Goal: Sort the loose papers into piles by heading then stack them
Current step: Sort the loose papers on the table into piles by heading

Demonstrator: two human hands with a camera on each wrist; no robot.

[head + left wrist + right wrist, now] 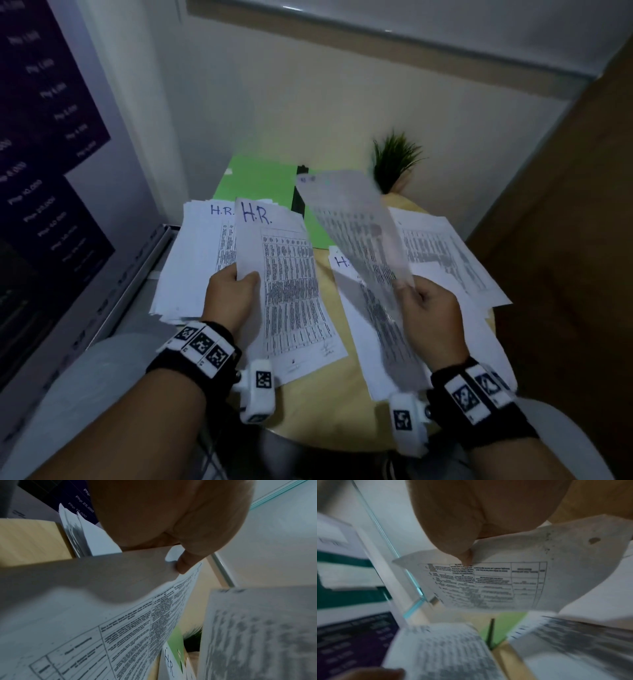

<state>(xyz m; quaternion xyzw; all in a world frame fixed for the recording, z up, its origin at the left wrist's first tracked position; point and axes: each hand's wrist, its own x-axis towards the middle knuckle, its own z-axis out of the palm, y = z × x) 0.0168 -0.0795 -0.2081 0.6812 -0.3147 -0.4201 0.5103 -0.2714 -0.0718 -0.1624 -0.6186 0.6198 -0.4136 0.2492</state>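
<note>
**Sorting well under way, with a sheet in each hand and the stacking not yet done**

At the far left of the round wooden table (pixel 322 404), a thick pile (pixel 191 260) of printed sheets lies fanned and untidy, its top page headed "H.R." in blue ink. That looks like a destination pile, already well fed. Just beside it, the left hand (pixel 233 298) pinches another sheet headed "H.R." (pixel 287 281) by its left edge, thumb on top and fingers curled beneath; the sheet hangs above the table's middle, overlapping the pile's right side. I'd judge it is bound for that pile, since the headings match.

Behind, against the wall, lie a green folder (pixel 257 178) and, further right, a small potted plant (pixel 394 161).

Right of centre, the right hand (pixel 428 308) grips a second sheet (pixel 356 233) near its lower end, held up and blurred; its heading cannot be read. Under it lies a loose spread of papers (pixel 445 246): one sheet near the middle shows the start of an "H" heading, the rest run off toward the table's right edge at differing angles. Whether these form a sorted pile or the unsorted remainder, I cannot tell.

So one pile is clearly built; both held sheets need placing, the right-hand spread looks unsettled, and nothing has yet been squared up or stacked.
</note>
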